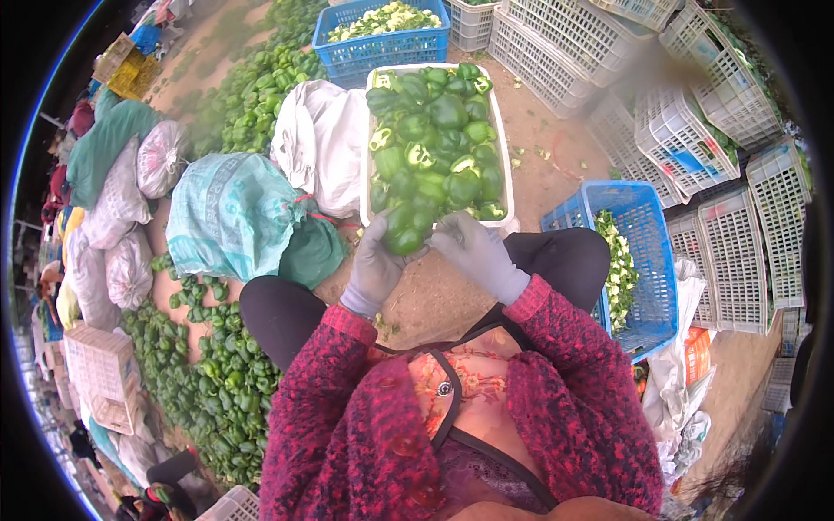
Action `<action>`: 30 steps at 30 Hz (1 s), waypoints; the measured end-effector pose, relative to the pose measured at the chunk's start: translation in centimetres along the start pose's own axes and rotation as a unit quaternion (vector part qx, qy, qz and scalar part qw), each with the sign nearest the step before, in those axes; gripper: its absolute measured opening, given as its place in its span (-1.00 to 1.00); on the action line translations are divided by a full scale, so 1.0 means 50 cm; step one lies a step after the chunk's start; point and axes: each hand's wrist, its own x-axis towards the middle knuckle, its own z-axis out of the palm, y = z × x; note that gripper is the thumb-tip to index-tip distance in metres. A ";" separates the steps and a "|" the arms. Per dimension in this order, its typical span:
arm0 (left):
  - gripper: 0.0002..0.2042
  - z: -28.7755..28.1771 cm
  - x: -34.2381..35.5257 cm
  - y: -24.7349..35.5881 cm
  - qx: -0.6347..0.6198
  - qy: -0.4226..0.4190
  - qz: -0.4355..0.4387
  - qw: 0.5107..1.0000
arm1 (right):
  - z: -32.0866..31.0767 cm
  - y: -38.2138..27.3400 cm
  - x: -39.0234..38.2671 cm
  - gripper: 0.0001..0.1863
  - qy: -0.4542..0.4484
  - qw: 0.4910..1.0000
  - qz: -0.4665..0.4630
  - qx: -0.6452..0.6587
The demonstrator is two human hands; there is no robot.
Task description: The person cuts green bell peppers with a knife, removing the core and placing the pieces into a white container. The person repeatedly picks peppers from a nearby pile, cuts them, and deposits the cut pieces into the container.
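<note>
A green bell pepper is held at the near edge of a white crate. My left hand, in a grey glove, is closed round its left side. To the right of the pepper, my gloved right hand has its fingers drawn together close to it. What those fingers grip, if anything, is too small to make out. Green bell peppers fill the crate, several of them cut open with pale insides showing.
Right of my knee stands a blue crate holding pale green trimmings. Another blue crate sits beyond. Left are a teal sack, a white sack and loose peppers on the ground. Stacked white crates line the right.
</note>
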 end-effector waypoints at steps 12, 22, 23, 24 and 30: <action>-0.43 -0.054 0.015 -0.007 0.399 -0.007 0.110 0.910 | 0.050 0.025 -0.004 -0.68 -0.029 0.993 -0.043 -0.106; -0.40 -0.042 0.015 -0.037 0.262 0.131 0.040 0.955 | 0.077 0.039 0.026 -0.69 -0.028 0.984 -0.032 -0.171; -0.40 -0.047 0.018 -0.037 0.201 0.114 0.022 0.973 | 0.073 0.049 0.033 -0.68 -0.041 0.993 -0.061 -0.093; -0.41 -0.052 0.020 -0.038 0.139 0.096 0.004 0.986 | 0.067 0.059 0.041 -0.66 -0.055 0.994 -0.089 -0.014; -0.48 -0.060 0.034 -0.064 0.059 0.020 0.012 0.998 | 0.028 0.101 0.057 -0.61 -0.241 0.925 0.239 0.173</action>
